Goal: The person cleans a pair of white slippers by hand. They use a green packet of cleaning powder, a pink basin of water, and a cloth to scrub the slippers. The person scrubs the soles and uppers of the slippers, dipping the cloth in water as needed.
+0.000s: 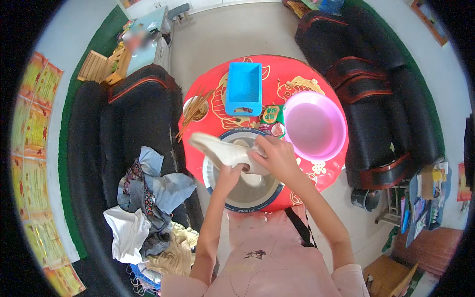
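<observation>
A white shoe (pixel 219 148) is held tilted above a round basin (pixel 243 209) with a blue-and-white rim. My left hand (pixel 230 176) grips the shoe near its opening from the near side. On the other end of it, my right hand (pixel 276 154) has its fingers curled round a whitish part; whether something small is also in those fingers I cannot tell. Greyish water (pixel 256 196) fills the basin below. Another white item (pixel 252 180), perhaps a second shoe, shows partly in the water, mostly hidden behind my hands and the held shoe.
On the round red table (pixel 200 159) are a blue plastic washboard tray (pixel 244 85), a green packet (pixel 272 117), a pink basin (pixel 315 126) holding cloudy water, and a bowl (pixel 196 109) with chopsticks across it. Clothes (pixel 148 208) lie heaped on the black sofa (pixel 141 111) at left.
</observation>
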Tool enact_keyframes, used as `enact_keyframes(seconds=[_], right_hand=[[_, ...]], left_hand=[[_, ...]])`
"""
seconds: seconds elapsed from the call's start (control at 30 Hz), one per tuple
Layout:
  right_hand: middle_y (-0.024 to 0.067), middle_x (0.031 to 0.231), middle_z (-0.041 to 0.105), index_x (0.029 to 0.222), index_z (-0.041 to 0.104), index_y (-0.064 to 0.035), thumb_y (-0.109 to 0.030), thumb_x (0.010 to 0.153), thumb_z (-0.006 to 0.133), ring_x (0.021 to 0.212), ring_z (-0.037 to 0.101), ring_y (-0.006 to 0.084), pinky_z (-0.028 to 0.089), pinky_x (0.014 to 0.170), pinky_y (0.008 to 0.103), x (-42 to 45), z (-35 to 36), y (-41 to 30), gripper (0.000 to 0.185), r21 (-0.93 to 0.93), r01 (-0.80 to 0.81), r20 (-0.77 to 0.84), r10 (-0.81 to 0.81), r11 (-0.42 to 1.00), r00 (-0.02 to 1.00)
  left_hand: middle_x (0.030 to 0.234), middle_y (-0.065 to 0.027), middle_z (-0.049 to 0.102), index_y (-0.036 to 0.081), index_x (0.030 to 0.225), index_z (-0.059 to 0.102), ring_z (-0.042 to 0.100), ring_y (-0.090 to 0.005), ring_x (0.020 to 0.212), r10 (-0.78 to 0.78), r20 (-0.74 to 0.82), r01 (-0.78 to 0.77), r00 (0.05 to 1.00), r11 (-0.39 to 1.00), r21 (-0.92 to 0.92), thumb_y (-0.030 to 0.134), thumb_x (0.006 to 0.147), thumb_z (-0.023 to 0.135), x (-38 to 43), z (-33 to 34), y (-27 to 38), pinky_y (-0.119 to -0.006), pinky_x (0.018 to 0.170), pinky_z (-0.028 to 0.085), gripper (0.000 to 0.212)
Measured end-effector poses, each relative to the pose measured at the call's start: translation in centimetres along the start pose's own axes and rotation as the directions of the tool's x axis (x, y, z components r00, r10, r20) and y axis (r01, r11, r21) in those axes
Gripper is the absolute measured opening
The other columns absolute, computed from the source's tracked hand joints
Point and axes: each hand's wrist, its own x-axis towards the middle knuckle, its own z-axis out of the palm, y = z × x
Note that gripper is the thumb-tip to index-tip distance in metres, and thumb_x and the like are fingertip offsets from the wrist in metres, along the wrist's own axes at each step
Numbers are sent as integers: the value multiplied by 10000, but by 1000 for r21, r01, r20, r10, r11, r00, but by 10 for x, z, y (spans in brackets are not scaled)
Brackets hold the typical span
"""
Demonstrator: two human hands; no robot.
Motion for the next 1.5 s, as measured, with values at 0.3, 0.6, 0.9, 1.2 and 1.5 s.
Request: enact_keyframes(seconds=[0.3, 0.6, 0.9, 1.2, 1.5], right_hand=[[71, 611, 470, 743, 517, -70, -235, 679, 640, 566, 519, 230, 394, 472, 342, 20, -19, -21, 216, -41, 238, 53, -236, 970, 970], [64, 671, 479, 803, 503, -130, -238, 674, 625, 602, 538, 213, 422, 470, 326, 0, -36, -27, 208, -129, 378, 86, -369, 917, 925], [58, 652, 486, 738, 502, -84, -209, 624, 676, 562, 527, 205, 402, 431, 332, 23, -14, -35, 243, -167, 251, -117, -272, 954, 955], [69, 609, 491, 747, 497, -77, -188, 656, 654, 556, 537, 232, 404, 441, 344, 33, 3, -65, 213, -104, 236, -185, -252, 966, 950], [89, 690, 541, 771, 497, -75, -213, 705, 606, 582, 554, 257, 421, 456, 366, 24, 1, -72, 188, -41, -13, -129, 7, 999, 992]], left_hand=[[755, -87, 579, -30, 984, 487, 586, -163, 711, -34, 311, 32, 950, 999, 13, -56, 701, 452, -4, -4, 30, -280, 623, 476, 287], [945, -106, 563, -16, 1069, 476, 551, -189, 888, 1, 279, -18, 960, 998, 57, -2, 744, 501, -3, -11, 42, -306, 766, 434, 325], [1236, -147, 410, -1, 1239, 330, 351, -240, 1186, 39, 238, -86, 970, 977, 193, -30, 744, 496, -8, 3, 38, -349, 984, 268, 522], [1290, -169, 343, 12, 1264, 299, 294, -243, 1218, 43, 184, -67, 982, 989, 128, 148, 785, 520, -8, 22, 5, -356, 1006, 232, 545], [1231, -239, 368, -16, 1210, 364, 315, -368, 1178, 263, 60, -268, 963, 958, 105, 102, 774, 518, -12, 30, 9, -427, 994, 208, 477]])
